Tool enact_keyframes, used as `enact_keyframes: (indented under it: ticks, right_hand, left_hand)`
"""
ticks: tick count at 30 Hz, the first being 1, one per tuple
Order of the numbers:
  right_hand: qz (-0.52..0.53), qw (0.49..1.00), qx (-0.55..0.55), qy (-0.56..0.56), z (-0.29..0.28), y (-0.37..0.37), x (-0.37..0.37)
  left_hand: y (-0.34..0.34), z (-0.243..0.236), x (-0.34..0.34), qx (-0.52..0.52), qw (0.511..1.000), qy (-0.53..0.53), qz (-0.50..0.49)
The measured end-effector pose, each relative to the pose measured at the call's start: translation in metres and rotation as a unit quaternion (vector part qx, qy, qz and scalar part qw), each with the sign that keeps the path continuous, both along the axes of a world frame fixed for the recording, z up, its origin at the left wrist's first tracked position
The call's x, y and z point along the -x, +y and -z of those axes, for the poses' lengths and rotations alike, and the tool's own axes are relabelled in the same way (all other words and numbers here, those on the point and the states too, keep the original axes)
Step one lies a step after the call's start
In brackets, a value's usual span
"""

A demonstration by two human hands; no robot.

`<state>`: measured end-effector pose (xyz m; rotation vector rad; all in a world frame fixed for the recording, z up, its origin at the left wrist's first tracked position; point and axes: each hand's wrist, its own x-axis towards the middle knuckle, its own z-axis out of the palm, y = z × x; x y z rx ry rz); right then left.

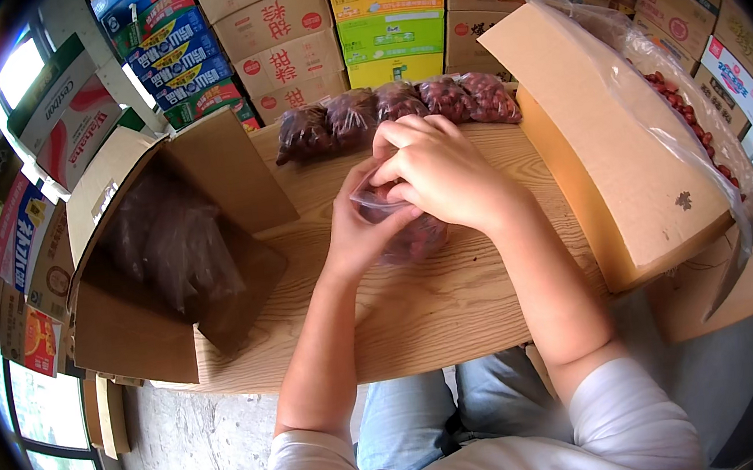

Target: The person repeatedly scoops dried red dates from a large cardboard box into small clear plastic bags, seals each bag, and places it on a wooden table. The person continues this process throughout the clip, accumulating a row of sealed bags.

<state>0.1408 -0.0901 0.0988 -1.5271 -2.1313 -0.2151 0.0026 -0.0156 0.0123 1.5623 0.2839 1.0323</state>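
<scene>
At the middle of the wooden table (421, 321), a clear plastic bag (412, 242) with reddish dried fruit, perhaps dates, is held by both my hands. My left hand (358, 228) grips the left side of its top, thumb across the front. My right hand (429, 171) is curled over the bag's mouth with its fingers closed on the plastic; the fingertips are partly hidden. Behind my hands lies a row of several filled bags (353, 115) of the same dark red fruit.
An open cardboard box (131, 322) with loose clear plastic stands at left. A long cardboard box (614, 158) lined with plastic and holding red fruit (692, 118) stands at right. Stacked cartons (388, 21) line the back and sides. Windows (54, 411) are at far left.
</scene>
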Motion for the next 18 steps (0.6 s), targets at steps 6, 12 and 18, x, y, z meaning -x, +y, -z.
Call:
enact_keyframes:
  ticks: [6,12,18]
  right_hand:
    - [-0.086,0.947,-0.014,0.310,0.004,0.001,-0.034]
    - [-0.127,0.829,0.107,0.533,0.056,0.002,-0.075]
    - [-0.149,0.782,0.086,0.599,0.078,0.005,-0.080]
  left_hand:
    - [0.000,-0.003,0.002,-0.012,1.000,0.002,-0.014]
    - [-0.008,-0.008,-0.001,-0.002,1.000,0.014,-0.027]
    - [-0.007,-0.003,0.000,0.023,0.999,0.003,-0.036]
